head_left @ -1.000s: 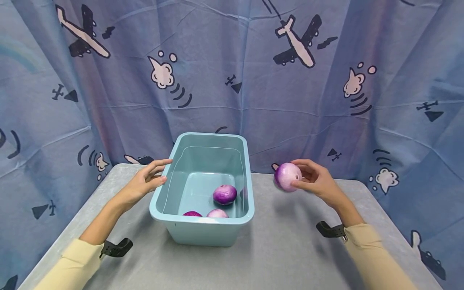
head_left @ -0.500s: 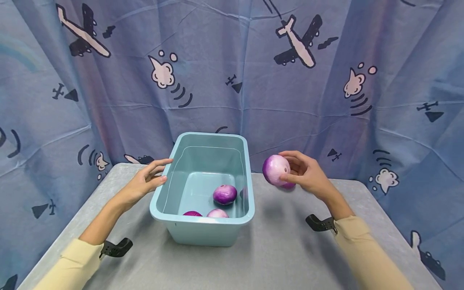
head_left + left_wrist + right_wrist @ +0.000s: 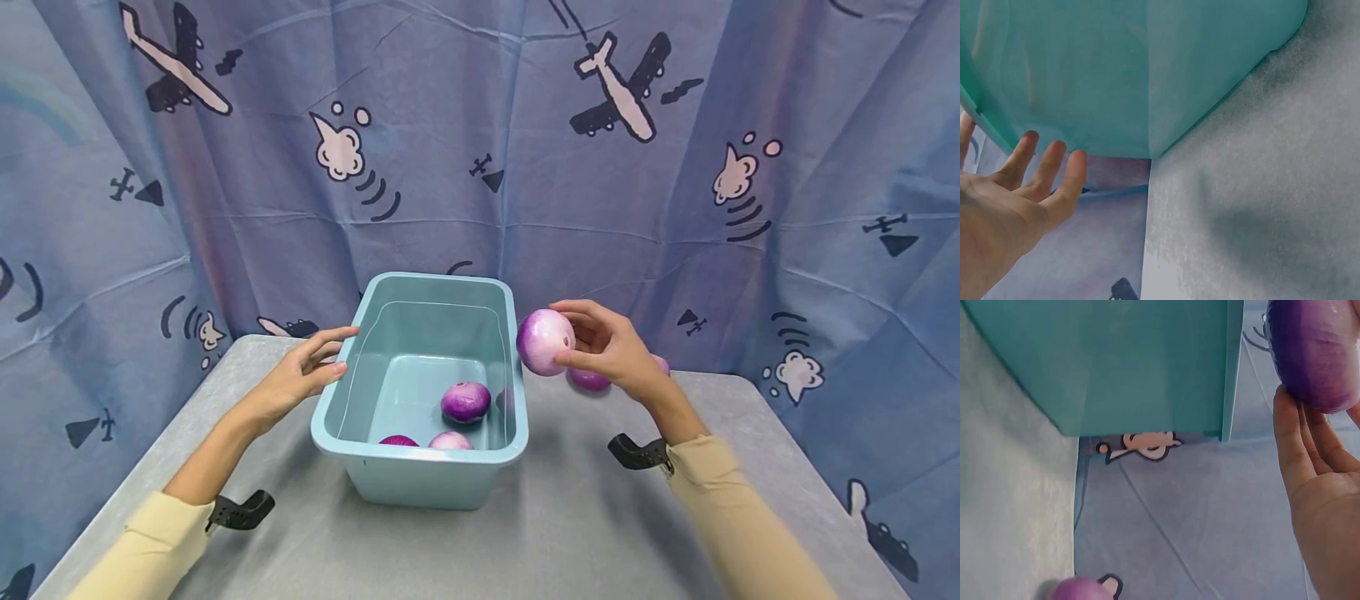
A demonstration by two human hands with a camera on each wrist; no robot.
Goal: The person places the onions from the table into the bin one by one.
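Observation:
My right hand (image 3: pixel 607 346) holds a purple-and-white onion (image 3: pixel 545 341) in its fingers, in the air just right of the teal bin's (image 3: pixel 420 479) far right rim. In the right wrist view the same onion (image 3: pixel 1317 351) rests against my fingers (image 3: pixel 1300 447) beside the bin wall (image 3: pixel 1116 362). My left hand (image 3: pixel 303 375) has straight fingers by the bin's left rim and holds nothing; the left wrist view shows those fingers (image 3: pixel 1047 172) spread by the bin's wall (image 3: pixel 1147 69). Inside the bin lie three onions (image 3: pixel 465 402).
Another purple onion (image 3: pixel 588 379) lies on the grey table (image 3: pixel 570 533) behind my right hand, also visible as the onion (image 3: pixel 1082 589) low in the right wrist view. A blue curtain (image 3: pixel 480 142) printed with airplanes hangs around the table's far side.
My right hand has carried the onion leftward and slightly up, toward the bin's right rim. The onion lying on the table has come into view. My left hand has stayed put.

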